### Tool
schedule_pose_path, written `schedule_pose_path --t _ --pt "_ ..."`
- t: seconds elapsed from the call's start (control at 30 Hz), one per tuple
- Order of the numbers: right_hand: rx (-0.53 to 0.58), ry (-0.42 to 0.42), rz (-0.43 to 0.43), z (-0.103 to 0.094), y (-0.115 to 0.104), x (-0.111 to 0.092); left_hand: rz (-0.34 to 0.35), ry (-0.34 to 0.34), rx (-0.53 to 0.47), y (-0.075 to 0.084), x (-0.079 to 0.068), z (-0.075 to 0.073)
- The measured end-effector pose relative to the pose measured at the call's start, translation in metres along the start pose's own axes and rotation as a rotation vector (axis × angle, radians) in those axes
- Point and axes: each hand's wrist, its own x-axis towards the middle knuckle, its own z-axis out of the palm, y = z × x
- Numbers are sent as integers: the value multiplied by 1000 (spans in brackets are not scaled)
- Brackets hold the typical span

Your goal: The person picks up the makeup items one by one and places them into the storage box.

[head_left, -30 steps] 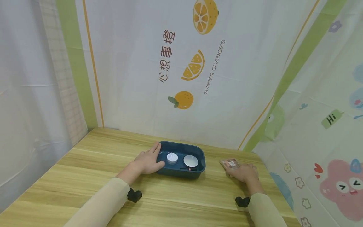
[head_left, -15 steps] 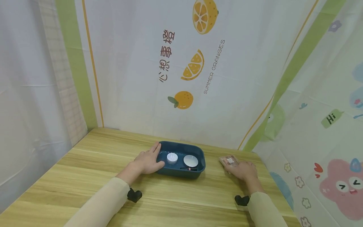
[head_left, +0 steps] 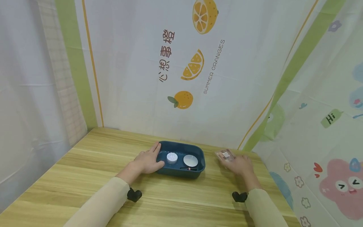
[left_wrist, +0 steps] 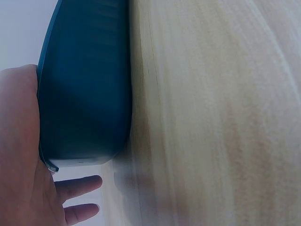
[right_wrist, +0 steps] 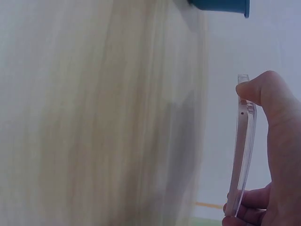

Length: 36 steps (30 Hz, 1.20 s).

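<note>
My left hand (head_left: 147, 162) rests on the left end of a dark blue rectangular basin (head_left: 178, 173). In the left wrist view, the hand lies along the rim of the basin (left_wrist: 84, 94), with two straight fingers (left_wrist: 80, 187) showing past its end. To the right of the basin, my right hand (head_left: 241, 165) holds an eyeshadow palette (head_left: 224, 154) with brown squares and a clear cover. Seen from the right wrist, the palette (right_wrist: 240, 150) is edge-on above the table, between the thumb at one end and fingertips at the other.
Inside the basin are a round white container (head_left: 172, 157), a pale round disc (head_left: 190, 160) and a thin black stick (head_left: 188, 169) with a pinkish band. The wood-grain table (head_left: 170, 201) ends at a printed curtain (head_left: 136, 78) behind, with another curtain (head_left: 317, 151) on the right.
My right hand has lifted the palette from the table and moved it left and away from me, closer to the basin. The left hand and basin have stayed put.
</note>
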Motion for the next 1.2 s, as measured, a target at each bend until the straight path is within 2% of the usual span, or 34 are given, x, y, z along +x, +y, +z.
schedule_pose_path --t 0.63,0.97,1.2 --pt "68 86 -16 -16 -31 2 6 3 -12 3 -3 -2" --pt "75 138 -65 -20 -53 3 2 0 -11 3 -4 -3" --pt "82 138 -116 -23 -70 -2 -1 -4 -7 4 -3 -2"
